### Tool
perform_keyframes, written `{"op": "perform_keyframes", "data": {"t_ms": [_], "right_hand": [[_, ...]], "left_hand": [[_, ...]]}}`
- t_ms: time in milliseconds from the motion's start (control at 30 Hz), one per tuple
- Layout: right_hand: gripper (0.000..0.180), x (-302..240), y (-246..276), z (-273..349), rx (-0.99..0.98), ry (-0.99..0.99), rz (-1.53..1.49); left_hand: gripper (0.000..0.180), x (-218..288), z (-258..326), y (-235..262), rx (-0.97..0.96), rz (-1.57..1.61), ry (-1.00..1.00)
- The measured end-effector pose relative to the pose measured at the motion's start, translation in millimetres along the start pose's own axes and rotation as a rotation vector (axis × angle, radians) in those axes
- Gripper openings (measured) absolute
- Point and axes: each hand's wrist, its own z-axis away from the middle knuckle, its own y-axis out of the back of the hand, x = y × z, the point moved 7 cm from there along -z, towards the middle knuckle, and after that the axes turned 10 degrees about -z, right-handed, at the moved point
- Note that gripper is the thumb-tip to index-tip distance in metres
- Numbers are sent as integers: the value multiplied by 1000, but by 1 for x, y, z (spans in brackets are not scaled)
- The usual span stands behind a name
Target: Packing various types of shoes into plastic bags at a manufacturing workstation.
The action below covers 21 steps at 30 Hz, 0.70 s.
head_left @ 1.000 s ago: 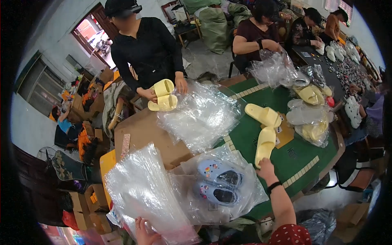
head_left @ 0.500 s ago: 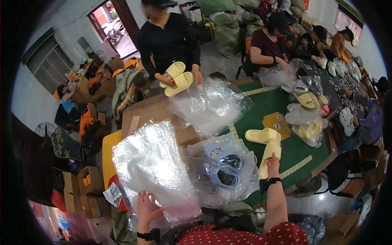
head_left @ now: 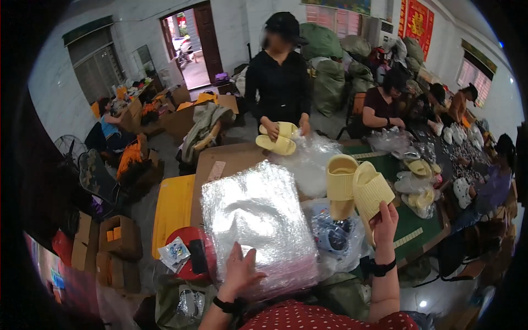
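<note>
My right hand (head_left: 384, 225) grips a pair of pale yellow slippers (head_left: 373, 187) by the near one's edge, raised over the right part of the table. Both slippers show their ribbed straps; the far one (head_left: 340, 179) hangs beside the other. With fingers spread, my left hand (head_left: 240, 270) rests on the lower part of a shiny stack of clear plastic bags (head_left: 258, 206). Between the stack and my right hand lie blue clogs (head_left: 331, 234) in a clear bag. Across the table, a person in black (head_left: 279, 82) holds another pair of yellow slippers (head_left: 276, 144).
Loose clear plastic (head_left: 313, 165) lies before the person opposite. Bagged yellow slippers (head_left: 421, 195) sit on the green table top (head_left: 421, 223) to the right. A red stool (head_left: 192, 250) with a small packet stands left of the stack. Several people work at the far right.
My right hand has lifted the yellow slippers off the green table top. My left hand has come onto the bag stack. The view has tilted upward, and the person opposite has lowered their slippers.
</note>
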Motion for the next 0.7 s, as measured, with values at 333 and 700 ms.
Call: {"op": "perform_keyframes", "data": {"t_ms": [333, 700], "right_hand": [[27, 72, -152, 133, -239, -382, -123], [47, 184, -211, 180, -809, -259, 226]], "left_hand": [[116, -17, 18, 73, 18, 1351, -239], [75, -16, 20, -8, 124, 1265, 153]]}}
